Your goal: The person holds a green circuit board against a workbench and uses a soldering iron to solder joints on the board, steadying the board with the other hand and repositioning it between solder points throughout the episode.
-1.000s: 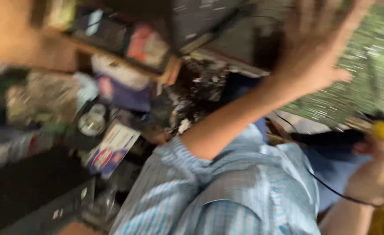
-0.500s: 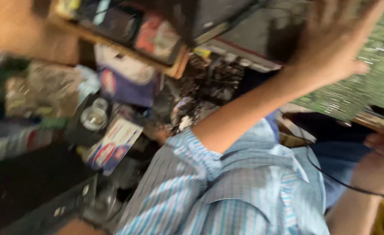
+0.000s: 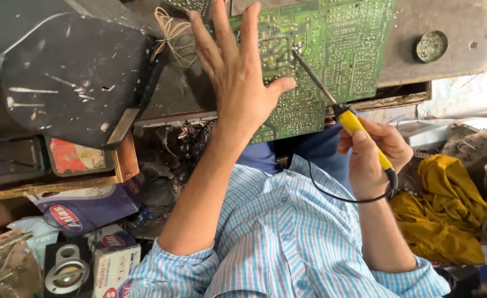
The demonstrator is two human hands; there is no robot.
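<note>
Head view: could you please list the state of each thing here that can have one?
Left hand: open, fingers spread, flat on the board.
Right hand: closed around the iron's yellow handle.
Circuit board: solder side up, lying on the bench.
Soldering iron: held, tip on the board.
Black cord: slack, looping below the handle.
Round tin: open, lidless.
Yellow cloth: crumpled.

One green circuit board [image 3: 320, 49], one yellow-handled soldering iron [image 3: 354, 124], two hands, one yellow cloth [image 3: 447, 209].
</note>
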